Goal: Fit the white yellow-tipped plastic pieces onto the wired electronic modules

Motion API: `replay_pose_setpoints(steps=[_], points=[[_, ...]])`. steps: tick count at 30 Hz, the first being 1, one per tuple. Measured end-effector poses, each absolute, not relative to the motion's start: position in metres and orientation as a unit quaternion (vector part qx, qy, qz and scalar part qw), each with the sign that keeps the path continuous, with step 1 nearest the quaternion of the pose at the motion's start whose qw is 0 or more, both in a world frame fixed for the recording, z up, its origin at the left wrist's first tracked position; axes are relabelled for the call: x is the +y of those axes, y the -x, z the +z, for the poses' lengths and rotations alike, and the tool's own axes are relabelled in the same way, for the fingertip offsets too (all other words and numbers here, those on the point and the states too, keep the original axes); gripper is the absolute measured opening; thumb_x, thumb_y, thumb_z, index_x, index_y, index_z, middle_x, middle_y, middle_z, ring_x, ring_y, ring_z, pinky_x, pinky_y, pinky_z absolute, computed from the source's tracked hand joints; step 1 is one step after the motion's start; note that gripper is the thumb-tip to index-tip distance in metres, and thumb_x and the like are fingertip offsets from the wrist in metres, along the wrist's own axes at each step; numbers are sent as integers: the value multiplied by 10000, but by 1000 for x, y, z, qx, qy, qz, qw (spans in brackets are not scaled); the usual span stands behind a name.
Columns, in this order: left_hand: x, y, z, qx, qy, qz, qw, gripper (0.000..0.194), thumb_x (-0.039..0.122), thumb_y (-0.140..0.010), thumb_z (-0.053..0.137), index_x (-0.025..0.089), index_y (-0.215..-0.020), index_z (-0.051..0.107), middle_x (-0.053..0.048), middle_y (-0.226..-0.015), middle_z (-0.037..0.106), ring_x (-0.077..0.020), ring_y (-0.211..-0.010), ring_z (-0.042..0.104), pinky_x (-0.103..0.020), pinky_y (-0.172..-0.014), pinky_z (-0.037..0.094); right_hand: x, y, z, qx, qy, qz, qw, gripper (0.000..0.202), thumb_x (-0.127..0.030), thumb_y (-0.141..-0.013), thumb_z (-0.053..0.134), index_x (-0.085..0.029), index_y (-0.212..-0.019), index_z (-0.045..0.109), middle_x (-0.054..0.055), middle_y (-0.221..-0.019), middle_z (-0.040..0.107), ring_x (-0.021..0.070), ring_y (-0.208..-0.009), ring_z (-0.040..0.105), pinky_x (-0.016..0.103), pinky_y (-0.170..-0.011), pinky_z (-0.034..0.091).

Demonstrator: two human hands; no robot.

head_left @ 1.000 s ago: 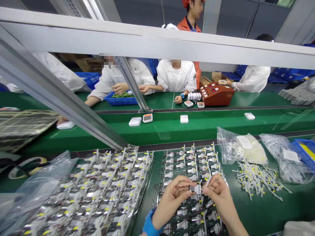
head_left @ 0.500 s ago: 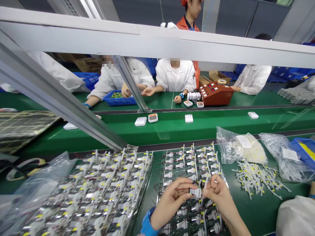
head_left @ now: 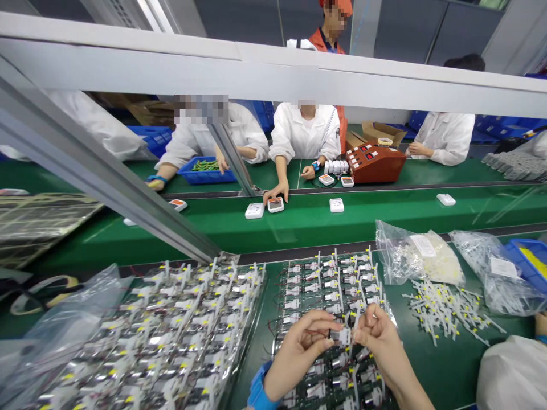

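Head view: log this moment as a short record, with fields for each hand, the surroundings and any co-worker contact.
Left hand: blue wristband; grip closed on small white part
Right hand: beside that part; grip seemingly closed on thin white strip
Beneath hands: rows of wired assemblies
To their left: second batch of assemblies
To their right: loose pile of white strips, yellow bits; clear bag beyond
Co-worker's hand: touching white device on green surface
Unclear: whether strip and part touch

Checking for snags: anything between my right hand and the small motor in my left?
Nothing visible: your right hand is close beside the small motor your left hand holds. Whether they touch is unclear.
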State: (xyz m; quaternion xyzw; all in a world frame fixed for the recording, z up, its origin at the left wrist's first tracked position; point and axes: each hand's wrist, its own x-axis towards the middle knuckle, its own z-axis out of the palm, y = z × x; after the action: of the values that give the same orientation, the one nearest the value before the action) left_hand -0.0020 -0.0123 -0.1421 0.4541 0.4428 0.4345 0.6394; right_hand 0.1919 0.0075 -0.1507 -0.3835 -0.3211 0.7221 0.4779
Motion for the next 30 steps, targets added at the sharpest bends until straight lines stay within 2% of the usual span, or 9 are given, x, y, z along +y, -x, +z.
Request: replay_pose_setpoints(steps=[9,14,18,30], points=[[-14,-2,-141,446,-444,439,641,373,413,-775,750,210,-1033,572,-86,-984,756,-158,-767,658,-223,-639,464,7,-190,-148,-318,382,718,487,489,-312,-623,890,-220,-721,419,-61,-616,604,83,-516,485,197,-546,356],[-16,-2,-146,444,-438,445,643,394,424,-761,763,213,-1027,563,-74,-959,759,-137,-733,645,-205,-630,454,6,-190,-149,-317,385,722,480,463,-328,-611,896,-212,-720,461,-56,-641,612,85,-532,498,202,-567,370],[-16,-1,-148,443,-427,448,649,394,411,-768,763,213,-1039,557,-76,-978,755,-144,-784,654,-213,-677,479,6,-191,-150,-328,386,721,473,420,-335,-644,878,-207,-737,490,-41,-648,630,99,-557,532,216,-592,390],[-16,-4,-150,440,-427,447,651,378,421,-756,771,198,-1003,592,-96,-989,758,-201,-897,687,-248,-744,505,5,-191,-152,-325,389,715,481,448,-349,-634,881,-216,-741,467,-57,-630,602,91,-537,488,210,-574,373]])
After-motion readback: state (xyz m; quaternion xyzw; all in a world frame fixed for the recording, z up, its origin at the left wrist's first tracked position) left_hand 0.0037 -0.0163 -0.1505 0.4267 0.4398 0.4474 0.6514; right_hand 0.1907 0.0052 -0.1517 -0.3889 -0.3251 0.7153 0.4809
